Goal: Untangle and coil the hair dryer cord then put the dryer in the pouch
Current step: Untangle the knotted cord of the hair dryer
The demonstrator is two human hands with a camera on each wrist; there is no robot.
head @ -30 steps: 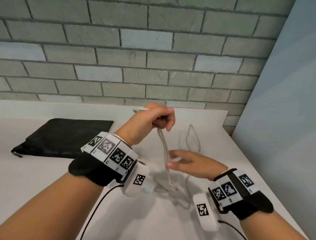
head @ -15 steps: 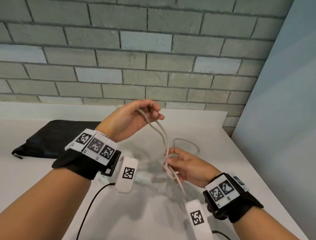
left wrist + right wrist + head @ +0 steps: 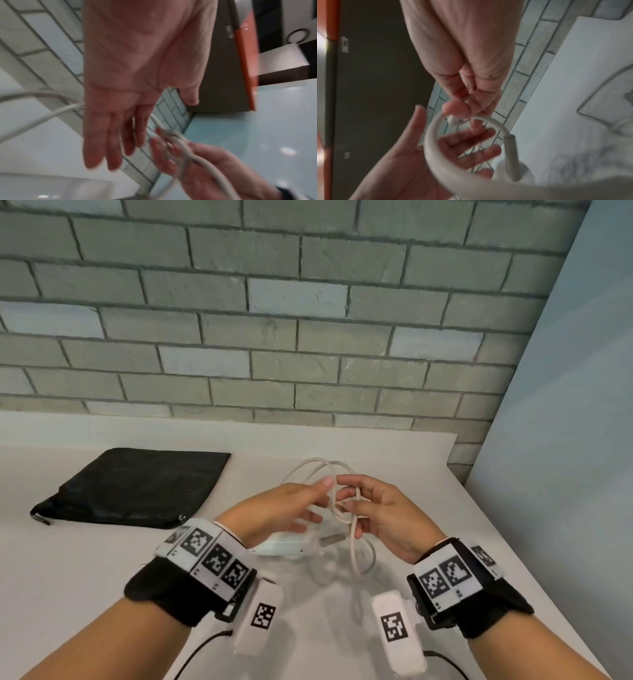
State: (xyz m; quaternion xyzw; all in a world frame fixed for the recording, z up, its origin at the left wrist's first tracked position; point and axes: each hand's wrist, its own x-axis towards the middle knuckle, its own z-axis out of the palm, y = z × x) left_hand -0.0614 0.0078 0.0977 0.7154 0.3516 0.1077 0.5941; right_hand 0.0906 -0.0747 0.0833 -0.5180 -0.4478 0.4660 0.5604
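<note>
The white hair dryer (image 3: 287, 546) lies on the table under my left hand, its cord end (image 3: 511, 155) pointing right. Its white cord (image 3: 356, 549) is looped and crossed into a knot (image 3: 345, 508) between my hands. My right hand (image 3: 352, 503) pinches the cord at that knot, with thumb and fingers curled on it (image 3: 467, 112). My left hand (image 3: 317, 501) is beside the knot, its fingers (image 3: 109, 146) straight and spread and gripping nothing, while the cord (image 3: 51, 116) runs behind them. The black pouch (image 3: 137, 487) lies flat at the left.
The white table (image 3: 85, 577) ends at a grey brick wall (image 3: 308, 337) behind and a pale blue panel (image 3: 565, 474) on the right. A loose cord loop (image 3: 317, 469) lies beyond my fingers. Black cables (image 3: 202, 648) run from the wrist cameras.
My left hand has come down from its raised position and let go of the cord it was lifting. Both hands have met low over the table at the knot.
</note>
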